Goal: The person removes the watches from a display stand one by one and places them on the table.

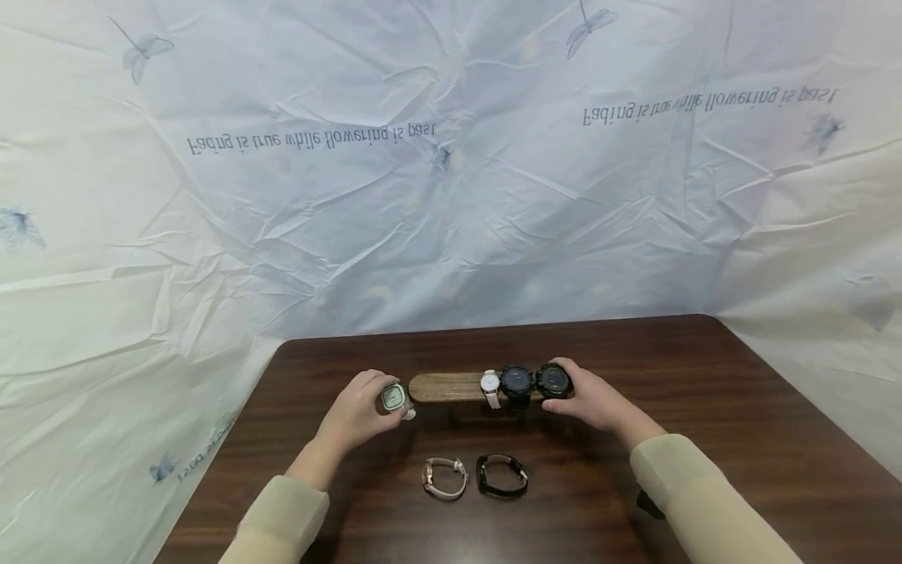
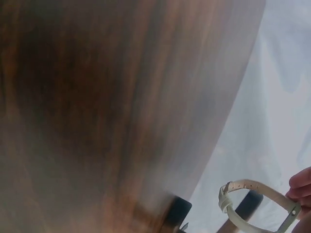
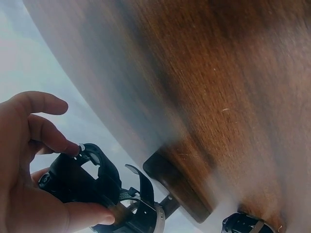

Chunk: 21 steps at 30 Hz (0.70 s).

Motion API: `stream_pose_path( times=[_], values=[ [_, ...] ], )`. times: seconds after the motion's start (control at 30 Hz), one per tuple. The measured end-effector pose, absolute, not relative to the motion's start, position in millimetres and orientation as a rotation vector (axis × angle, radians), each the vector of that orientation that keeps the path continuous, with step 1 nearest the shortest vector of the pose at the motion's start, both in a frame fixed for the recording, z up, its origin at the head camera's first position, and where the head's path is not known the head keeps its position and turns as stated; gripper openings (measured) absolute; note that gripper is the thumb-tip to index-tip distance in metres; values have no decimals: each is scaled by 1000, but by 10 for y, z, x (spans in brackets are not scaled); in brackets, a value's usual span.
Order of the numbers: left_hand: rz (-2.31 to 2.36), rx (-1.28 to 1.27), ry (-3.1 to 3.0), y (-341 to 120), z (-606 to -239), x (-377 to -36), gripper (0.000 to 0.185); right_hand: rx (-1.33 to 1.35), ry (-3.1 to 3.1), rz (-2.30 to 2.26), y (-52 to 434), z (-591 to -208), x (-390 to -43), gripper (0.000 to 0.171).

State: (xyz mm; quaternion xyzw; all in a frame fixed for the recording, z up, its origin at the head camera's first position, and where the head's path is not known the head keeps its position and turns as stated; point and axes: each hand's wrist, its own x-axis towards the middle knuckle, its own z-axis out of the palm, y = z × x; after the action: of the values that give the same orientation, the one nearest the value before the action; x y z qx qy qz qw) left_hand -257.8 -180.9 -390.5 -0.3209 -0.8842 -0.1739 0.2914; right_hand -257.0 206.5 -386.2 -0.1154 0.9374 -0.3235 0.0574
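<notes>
Watches on a horizontal wooden display bar (image 1: pixel 444 387): one white-strapped, white-faced round watch (image 1: pixel 490 386), one black round watch (image 1: pixel 517 381) beside it, and a second black chunky round watch (image 1: pixel 553 380) at the bar's right end. Right hand (image 1: pixel 588 399) grips that end watch, thumb and fingers curled round its case; the right wrist view shows the fingers (image 3: pixel 46 136) closed on the black body. Left hand (image 1: pixel 359 411) holds a square-faced, pale green watch with cream strap (image 1: pixel 395 399) just off the bar's left end, pinched between the fingertips; the left wrist view shows its cream strap loop (image 2: pixel 257 201) hanging from the fingers (image 2: pixel 301 187).

Loose on the table, nearer the person: a rose-gold watch with beige strap (image 1: pixel 445 478) and a slim black strap watch (image 1: pixel 502 475), side by side, lying apart from the bar.

Surface: dark brown wood-grain table (image 1: pixel 705 407), rectangular, glossy.

Room: creased white sheet backdrop (image 1: pixel 451 196) hangs behind and round both sides of the table, printed with pale blue dragonflies and upside-down script. Person wears pale beige sleeves (image 1: pixel 705 501).
</notes>
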Motion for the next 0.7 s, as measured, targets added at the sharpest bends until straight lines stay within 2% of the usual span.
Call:
stream_pose_path(
  times=[0.23,0.7],
  values=[
    [-559,-912,-2372,-1749,-3842,-2497,34,-358,2844,-988,2069,-3835,-2561,79],
    [-816,-979,-2450,-1420,-3827,-2392,38,-350,2855,-976,2071,-3878,-2576,81]
  ],
)
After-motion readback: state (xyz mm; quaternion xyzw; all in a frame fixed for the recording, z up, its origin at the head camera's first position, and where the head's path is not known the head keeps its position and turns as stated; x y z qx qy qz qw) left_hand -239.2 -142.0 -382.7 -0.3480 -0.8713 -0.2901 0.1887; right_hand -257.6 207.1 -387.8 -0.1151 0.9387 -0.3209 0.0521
